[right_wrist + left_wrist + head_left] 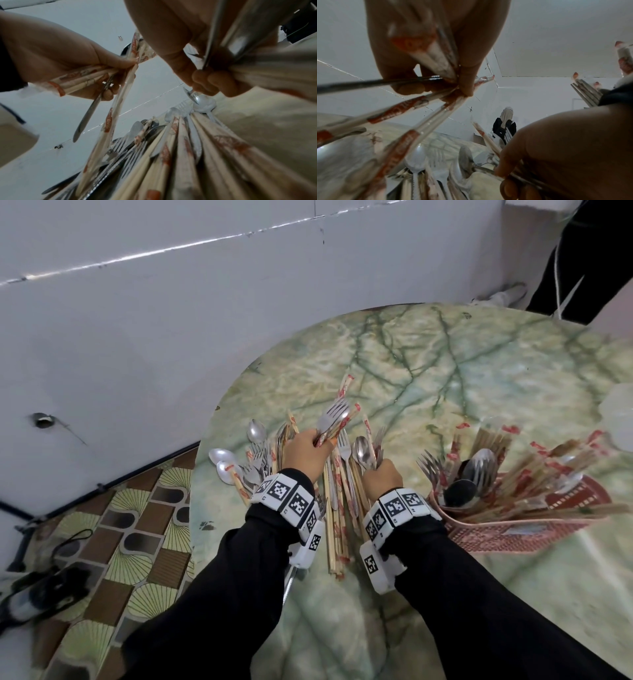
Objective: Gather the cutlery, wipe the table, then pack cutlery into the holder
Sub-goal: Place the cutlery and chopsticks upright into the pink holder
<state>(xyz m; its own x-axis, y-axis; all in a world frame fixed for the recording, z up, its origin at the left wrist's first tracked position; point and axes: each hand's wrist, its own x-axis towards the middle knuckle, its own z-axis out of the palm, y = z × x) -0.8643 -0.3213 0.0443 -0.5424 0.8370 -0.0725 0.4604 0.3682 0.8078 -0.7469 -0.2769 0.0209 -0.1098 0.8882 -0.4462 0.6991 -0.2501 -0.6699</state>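
Note:
My left hand grips a fork and several paper-wrapped chopsticks lifted above the table; the left wrist view shows its fingers curled round that bundle. My right hand grips a spoon and forks by their handles, and its fingers are closed on them. Beneath both hands lies a pile of spoons, forks and wrapped chopsticks. The pink mesh holder stands just right of my right hand, packed with forks, spoons and chopsticks.
The round green marble table stands beside a white wall. A pale blurred object sits at the table's right edge. A person in black stands past the far edge. A dark shoe-like object lies on the patterned floor.

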